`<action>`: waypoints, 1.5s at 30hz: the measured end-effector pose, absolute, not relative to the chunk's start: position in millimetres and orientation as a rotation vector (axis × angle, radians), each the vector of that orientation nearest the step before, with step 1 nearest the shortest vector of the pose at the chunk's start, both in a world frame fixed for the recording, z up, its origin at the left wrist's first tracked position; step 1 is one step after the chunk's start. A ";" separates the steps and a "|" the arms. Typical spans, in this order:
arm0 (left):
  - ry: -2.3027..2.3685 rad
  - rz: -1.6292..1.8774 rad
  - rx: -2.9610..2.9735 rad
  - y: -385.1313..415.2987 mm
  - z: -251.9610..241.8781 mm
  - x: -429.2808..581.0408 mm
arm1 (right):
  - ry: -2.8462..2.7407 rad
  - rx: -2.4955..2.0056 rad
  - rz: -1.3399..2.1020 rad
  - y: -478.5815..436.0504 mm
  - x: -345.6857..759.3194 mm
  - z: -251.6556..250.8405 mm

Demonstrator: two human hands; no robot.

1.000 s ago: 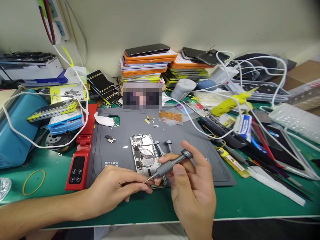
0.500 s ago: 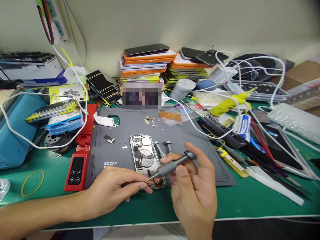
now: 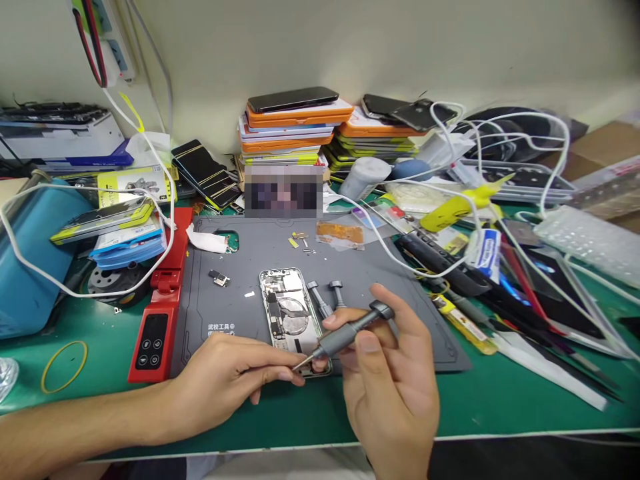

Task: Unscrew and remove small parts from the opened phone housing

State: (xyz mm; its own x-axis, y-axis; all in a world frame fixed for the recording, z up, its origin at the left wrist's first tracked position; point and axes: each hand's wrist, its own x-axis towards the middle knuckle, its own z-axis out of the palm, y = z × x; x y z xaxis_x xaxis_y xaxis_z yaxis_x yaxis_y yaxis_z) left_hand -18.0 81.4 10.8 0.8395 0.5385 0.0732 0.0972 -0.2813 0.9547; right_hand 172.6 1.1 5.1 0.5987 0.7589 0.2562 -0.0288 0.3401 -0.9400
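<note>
An opened phone (image 3: 287, 307) with its insides showing lies on a grey work mat (image 3: 250, 260). My right hand (image 3: 395, 387) grips a grey precision screwdriver (image 3: 350, 331), its tip pointing down-left at the phone's near end. My left hand (image 3: 225, 383) rests on the mat's front edge, with thumb and forefinger pinched together right at the screwdriver's tip. What they pinch is too small to see. Two more grey screwdrivers (image 3: 327, 295) lie just right of the phone.
A red device with buttons (image 3: 155, 333) lies left of the mat, and a blue case (image 3: 30, 267) stands further left. Stacks of phones and orange boxes (image 3: 295, 127) line the wall. White cables (image 3: 500, 173), tools and tweezers (image 3: 525, 333) crowd the right side. A yellow rubber band (image 3: 64, 365) lies near left.
My right hand and the screwdriver have shifted slightly to the right. My left hand has stayed put at the phone's near end.
</note>
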 end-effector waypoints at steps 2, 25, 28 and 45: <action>0.439 0.562 1.968 81.2 8.3 -17.5 | -0.732 -1.105 0.529 1.0 173.4 5.5; 0.156 0.876 3.284 76.8 16.4 -24.0 | -1.312 -1.166 0.182 -4.5 178.6 -17.5; 0.126 0.891 3.314 75.7 15.1 -23.7 | -1.403 -1.209 0.149 -6.2 179.3 -20.0; 0.172 0.900 3.265 76.9 4.8 -24.6 | -1.458 -1.207 0.153 -3.1 178.6 -19.9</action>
State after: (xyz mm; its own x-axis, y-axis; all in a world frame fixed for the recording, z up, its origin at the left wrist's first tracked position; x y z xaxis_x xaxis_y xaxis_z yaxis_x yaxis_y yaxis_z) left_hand -24.6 76.9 4.8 0.8564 0.0305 0.5155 0.1617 -0.9639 -0.2115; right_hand 178.6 -3.1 -19.9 0.2116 0.7213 0.6595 0.5693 0.4575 -0.6831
